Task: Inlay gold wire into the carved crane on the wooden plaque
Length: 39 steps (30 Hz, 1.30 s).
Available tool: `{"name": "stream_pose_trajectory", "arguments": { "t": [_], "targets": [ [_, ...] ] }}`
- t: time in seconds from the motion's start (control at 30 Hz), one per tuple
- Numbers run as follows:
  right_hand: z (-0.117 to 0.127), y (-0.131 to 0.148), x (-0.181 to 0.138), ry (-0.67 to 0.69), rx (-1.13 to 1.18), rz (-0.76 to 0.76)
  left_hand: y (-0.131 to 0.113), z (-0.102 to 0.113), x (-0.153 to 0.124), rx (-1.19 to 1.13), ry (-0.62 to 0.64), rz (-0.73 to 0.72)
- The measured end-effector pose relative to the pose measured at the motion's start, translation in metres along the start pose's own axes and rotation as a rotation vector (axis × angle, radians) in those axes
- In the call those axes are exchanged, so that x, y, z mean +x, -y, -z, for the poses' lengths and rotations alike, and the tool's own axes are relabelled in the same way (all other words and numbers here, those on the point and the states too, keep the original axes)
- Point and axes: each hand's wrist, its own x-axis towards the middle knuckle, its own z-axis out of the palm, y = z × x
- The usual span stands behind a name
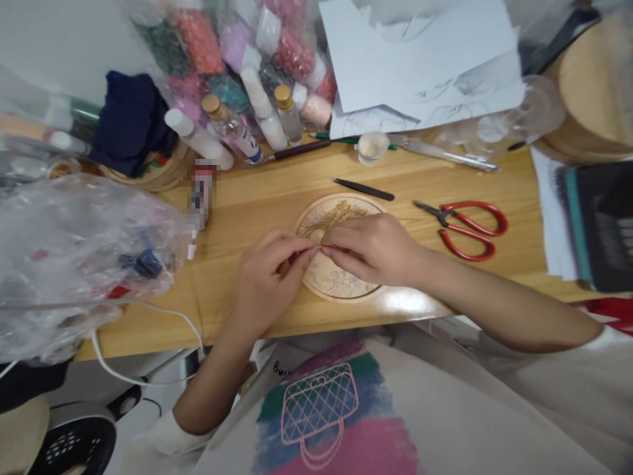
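A round wooden plaque (336, 285) with line drawings and a raised golden pattern along its upper part lies on the wooden desk. Over its left half my two hands meet, fingertip to fingertip. My left hand (271, 267) is closed in a pinch of thumb and forefinger. My right hand (370, 247) pinches from the other side, covering the plaque's right part. Whatever lies between the fingertips is too small to make out. Black tweezers (364, 189) rest just beyond the plaque, and red-handled pliers (465, 227) lie right of my right hand.
Bottles (232, 128) and bagged coloured materials (291, 53) crowd the back. White papers (420, 66), a small cup (372, 147) and a silver craft knife (450, 155) are behind the plaque. A glue tube (202, 198) and a plastic bag (89, 257) lie left; a dark tablet-like object (603, 224) is right.
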Motion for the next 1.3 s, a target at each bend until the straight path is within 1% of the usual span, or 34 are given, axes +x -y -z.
{"name": "stream_pose_trajectory", "arguments": {
  "t": [0.1, 0.23, 0.3, 0.33, 0.43, 0.5, 0.57, 0.6, 0.67, 0.7, 0.73, 0.77, 0.83, 0.93, 1.0, 1.17, 1.3],
  "targets": [
    [0.000, 0.000, 0.000, 0.045, 0.007, -0.009, 0.000, -0.003, -0.002, 0.039, 0.010, 0.021],
    [0.002, 0.000, 0.001, 0.114, 0.001, -0.065, -0.002, -0.010, -0.007, 0.186, 0.018, -0.087],
    [0.004, 0.000, 0.001, 0.134, 0.023, -0.069, -0.003, -0.012, -0.008, 0.185, 0.009, -0.099],
    [0.005, 0.001, 0.002, 0.142, 0.043, -0.059, -0.002, -0.011, -0.008, 0.148, 0.003, -0.078],
    [0.014, -0.001, 0.004, 0.161, 0.099, -0.032, 0.002, -0.007, -0.008, -0.014, -0.018, 0.055],
    [0.025, -0.005, 0.004, 0.167, 0.110, -0.056, 0.007, -0.002, -0.008, -0.081, -0.035, 0.138],
    [0.041, -0.013, 0.002, 0.120, 0.060, -0.178, 0.013, 0.002, -0.008, -0.113, -0.063, 0.186],
    [0.050, -0.017, 0.000, 0.075, 0.004, -0.280, 0.016, 0.003, -0.008, -0.123, -0.078, 0.199],
    [0.066, -0.024, -0.005, -0.046, -0.178, -0.512, 0.022, 0.003, -0.009, -0.143, -0.104, 0.207],
    [0.072, -0.027, -0.008, -0.067, -0.251, -0.587, 0.024, 0.003, -0.008, -0.155, -0.116, 0.203],
    [0.077, -0.030, -0.010, -0.057, -0.297, -0.625, 0.027, 0.002, -0.008, -0.168, -0.125, 0.199],
    [0.079, -0.031, -0.010, -0.036, -0.333, -0.630, 0.029, 0.001, -0.008, -0.181, -0.129, 0.198],
    [0.078, -0.032, -0.008, 0.034, -0.392, -0.579, 0.032, -0.002, -0.007, -0.207, -0.129, 0.210],
    [0.069, -0.031, 0.005, 0.161, -0.472, -0.465, 0.036, -0.004, -0.007, -0.229, -0.127, 0.242],
    [0.063, -0.029, 0.016, 0.234, -0.512, -0.429, 0.037, -0.004, -0.008, -0.226, -0.125, 0.254],
    [0.059, -0.019, 0.040, 0.317, -0.589, -0.481, 0.037, -0.008, -0.011, -0.186, -0.144, 0.236],
    [0.060, -0.013, 0.046, 0.389, -0.666, -0.538, 0.036, -0.011, -0.012, -0.138, -0.147, 0.220]
  ]
}}
